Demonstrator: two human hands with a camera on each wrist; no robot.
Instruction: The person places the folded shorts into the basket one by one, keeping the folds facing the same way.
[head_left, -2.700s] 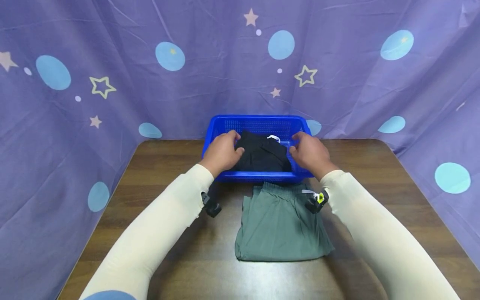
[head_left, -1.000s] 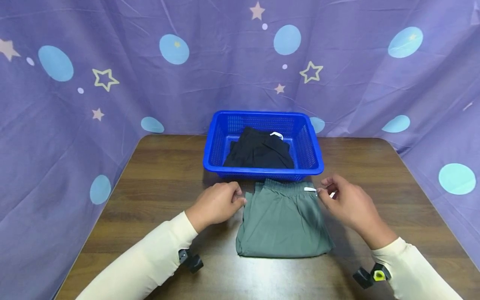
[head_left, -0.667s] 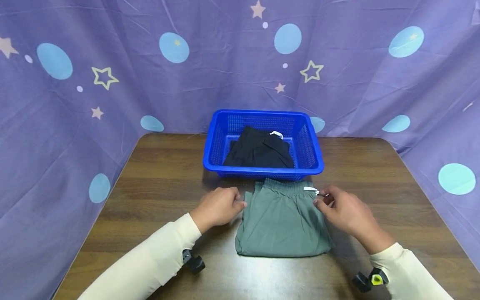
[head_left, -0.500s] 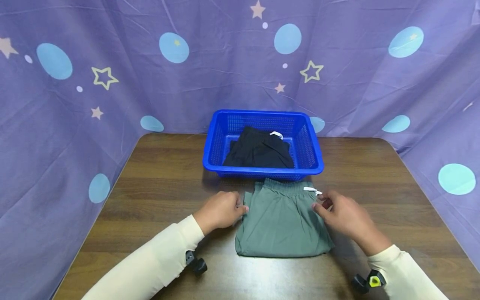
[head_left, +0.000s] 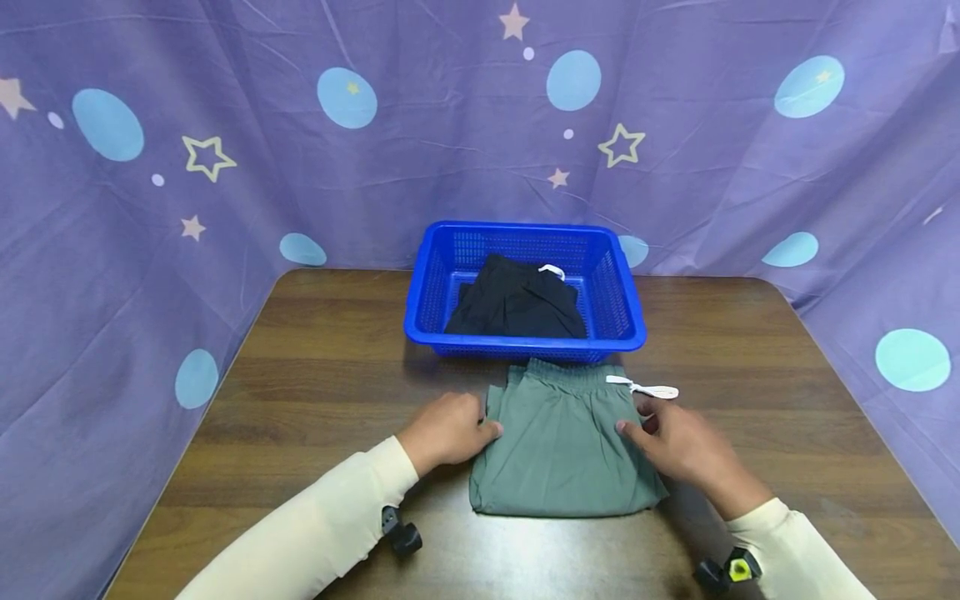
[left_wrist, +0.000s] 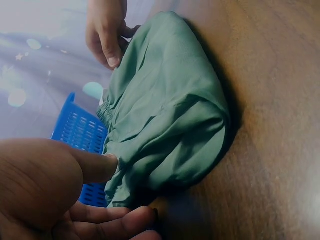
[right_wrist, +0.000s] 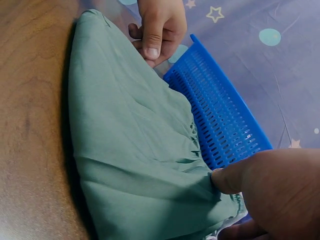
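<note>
Folded green pants [head_left: 562, 450] lie on the table in front of the blue basket, waistband toward it. At their left edge is my left hand [head_left: 450, 429], thumb on top of the cloth and fingers at the side. My right hand [head_left: 686, 446] grips the right edge, its thumb on the cloth and its fingertips mostly hidden. A white drawstring [head_left: 656, 391] sticks out beside the right hand. In the left wrist view, the green cloth [left_wrist: 170, 110] lies between thumb and fingers. The right wrist view has the thumb denting the green cloth [right_wrist: 130, 130].
Directly behind the pants stands the blue basket [head_left: 525, 342], holding folded black clothing [head_left: 517, 304] with a white cord. The wooden table [head_left: 337, 350] ends at a purple patterned curtain [head_left: 450, 167] at the back and sides.
Both hands have come from the basket down to the green pants' side edges. Thumbs have moved onto the cloth, and more of the white drawstring shows at the right.
</note>
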